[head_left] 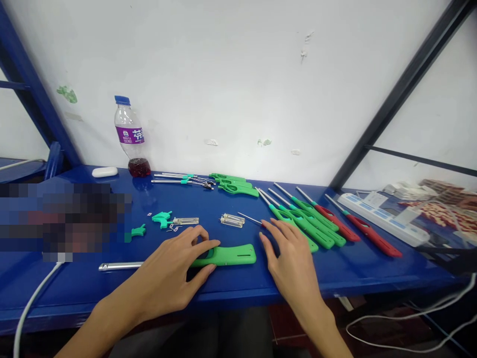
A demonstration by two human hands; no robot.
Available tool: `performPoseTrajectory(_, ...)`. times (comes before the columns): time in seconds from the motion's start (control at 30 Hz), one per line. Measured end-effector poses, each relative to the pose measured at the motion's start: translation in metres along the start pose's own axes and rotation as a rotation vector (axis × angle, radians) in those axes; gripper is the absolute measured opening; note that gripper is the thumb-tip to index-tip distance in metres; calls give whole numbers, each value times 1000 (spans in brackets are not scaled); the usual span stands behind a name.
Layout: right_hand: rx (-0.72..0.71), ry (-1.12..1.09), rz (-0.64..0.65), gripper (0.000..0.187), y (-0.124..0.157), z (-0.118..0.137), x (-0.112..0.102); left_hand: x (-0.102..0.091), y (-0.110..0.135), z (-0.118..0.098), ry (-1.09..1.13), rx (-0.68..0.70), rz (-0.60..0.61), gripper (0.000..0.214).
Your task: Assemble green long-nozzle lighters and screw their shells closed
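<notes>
Lying on the tabletop (197,199), the green lighter (236,254) is pinched by the left grip (179,266); a slack thumb could let it turn. Right of the lighter, the right grip (292,253), its closure unclear, partly covers a screwdriver (249,218); nudging that might scatter the clear tanks (232,220) behind the lighter.

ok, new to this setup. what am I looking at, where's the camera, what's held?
No machine: a person works bare-handed. The single picture comes from a head-worn camera looking forward and down. On the blue table, the left hand holds what looks like a green lighter between thumb and fingers. The right hand is at the end of a thin metal shaft; its grip can't be made out. Also there: small clear parts, teal pieces, a bottle, and at right a row of lighters beside a white power strip.
</notes>
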State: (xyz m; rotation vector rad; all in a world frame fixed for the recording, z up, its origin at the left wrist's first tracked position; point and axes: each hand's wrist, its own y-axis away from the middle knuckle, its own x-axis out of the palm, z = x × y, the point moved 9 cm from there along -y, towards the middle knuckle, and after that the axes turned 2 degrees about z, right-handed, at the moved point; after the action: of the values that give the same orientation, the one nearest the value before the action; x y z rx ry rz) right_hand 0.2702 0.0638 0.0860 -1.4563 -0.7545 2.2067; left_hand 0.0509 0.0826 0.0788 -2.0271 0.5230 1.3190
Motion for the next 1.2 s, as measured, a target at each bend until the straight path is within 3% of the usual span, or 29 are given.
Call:
performPoseTrajectory(0.1, 0, 97, 65, 32, 1, -3, 11, 0, 0, 0, -3, -7, 12, 38)
performPoseTrajectory(0.5, 12, 143, -1, 23, 1, -8, 0, 0, 2, 1, 0, -8, 0, 38)
performPoseTrajectory(0.67, 28, -51, -175, 18, -5, -14, -43, 1, 1, 0, 0, -21, 29, 37)
performPoseTrajectory(0.83, 75, -368, -261, 18, -1, -16, -82, 1, -2, -2, 2, -23, 46, 40)
performPoseTrajectory(1.07, 62, -523, -191, 33, 1, -4, -81, 7, 0, -5, 14, 38, 125, 44)
performPoseTrajectory(1.2, -46, -484, -157, 37, -2, 9, -76, 9, 1, -4, 19, 59, 148, 46)
